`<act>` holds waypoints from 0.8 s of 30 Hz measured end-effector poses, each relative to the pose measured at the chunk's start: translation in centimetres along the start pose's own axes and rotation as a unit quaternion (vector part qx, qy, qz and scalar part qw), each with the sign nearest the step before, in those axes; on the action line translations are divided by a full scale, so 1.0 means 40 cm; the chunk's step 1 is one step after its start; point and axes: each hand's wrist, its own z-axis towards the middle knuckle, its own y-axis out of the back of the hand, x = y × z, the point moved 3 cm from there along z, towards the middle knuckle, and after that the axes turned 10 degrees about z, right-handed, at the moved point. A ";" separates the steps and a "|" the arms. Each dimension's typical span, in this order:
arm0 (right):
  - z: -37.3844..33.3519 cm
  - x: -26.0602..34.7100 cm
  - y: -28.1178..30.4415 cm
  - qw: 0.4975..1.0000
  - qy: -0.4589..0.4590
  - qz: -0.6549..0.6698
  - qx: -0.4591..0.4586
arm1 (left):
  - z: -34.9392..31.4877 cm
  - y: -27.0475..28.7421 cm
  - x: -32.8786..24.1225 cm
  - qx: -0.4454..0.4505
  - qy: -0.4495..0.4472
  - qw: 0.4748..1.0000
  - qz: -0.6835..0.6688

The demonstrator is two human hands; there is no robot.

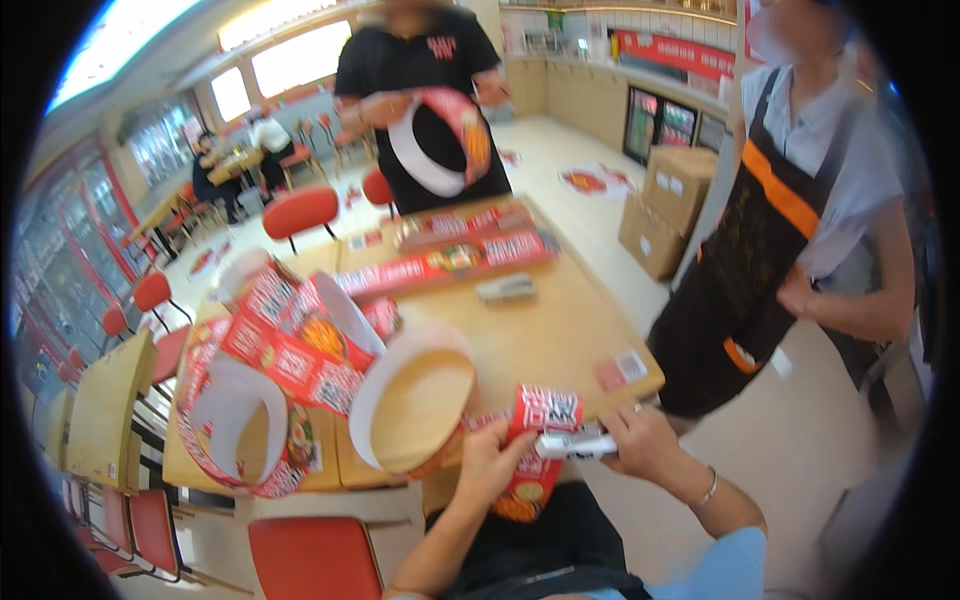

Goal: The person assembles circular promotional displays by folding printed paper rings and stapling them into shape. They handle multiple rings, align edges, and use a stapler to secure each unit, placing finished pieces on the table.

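In front of me at the table's near edge, my left hand [490, 462] pinches a red printed paper strip [526, 492] that hangs down toward my lap. My right hand [645, 440] grips a white stapler [575, 443], whose jaws lie across the strip just right of my left fingers. Whether the jaws are pressed together cannot be made out. Just left of my hands stands a paper ring [368, 425], its white inner side showing. More red and white paper rings [225, 425] are heaped on the table's left half.
Long red printed strips [450, 262] lie across the far part of the wooden table [570, 330], near a second stapler [507, 288]. Opposite, a person in black [410, 65] holds a paper ring [470, 140]. An aproned person [750, 240] stands right. A red chair [315, 560] is at lower left.
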 end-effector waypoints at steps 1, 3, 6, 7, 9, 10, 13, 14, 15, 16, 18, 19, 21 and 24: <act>0.013 0.005 -0.010 1.000 0.016 0.011 -0.002 | -0.005 0.011 0.028 -0.009 0.011 1.000 -0.028; 0.014 0.003 -0.012 1.000 0.016 0.007 0.010 | -0.005 0.005 0.019 -0.002 0.061 0.994 -0.090; 0.018 -0.004 -0.016 1.000 0.016 0.002 0.013 | 0.004 0.007 0.016 0.007 0.064 0.992 -0.104; 0.022 -0.004 -0.013 1.000 0.019 -0.001 0.011 | 0.006 0.007 0.012 0.007 0.064 0.991 -0.114; 0.022 0.000 -0.012 1.000 0.022 -0.002 0.013 | 0.005 0.005 0.025 0.003 0.055 0.993 -0.106; 0.022 -0.001 -0.012 1.000 0.025 -0.004 0.012 | 0.006 0.006 0.023 0.002 0.053 0.993 -0.106; 0.020 -0.003 -0.015 0.999 0.034 -0.003 0.004 | 0.004 0.004 0.027 0.003 0.053 0.992 -0.118; 0.023 -0.001 -0.015 0.999 0.039 0.001 -0.002 | 0.002 0.006 0.028 0.003 0.054 0.991 -0.124; 0.025 0.001 -0.015 0.999 0.044 0.004 -0.008 | 0.001 0.007 0.024 -0.001 0.053 0.990 -0.129; 0.026 0.003 -0.014 0.999 0.044 0.000 -0.005 | 0.001 0.009 0.017 -0.004 0.052 0.990 -0.134; 0.028 0.007 -0.012 0.999 0.043 -0.010 0.000 | 0.001 0.010 0.014 -0.002 0.051 0.989 -0.136; 0.028 0.007 -0.013 0.999 0.042 -0.006 0.003 | 0.001 0.012 0.017 0.002 0.053 0.990 -0.133; 0.030 0.005 -0.013 0.999 0.042 0.001 0.009 | 0.002 0.017 0.017 0.007 0.051 0.992 -0.112; 0.023 0.003 -0.021 0.999 0.028 0.001 0.021 | 0.000 0.020 0.015 0.009 0.046 0.996 -0.079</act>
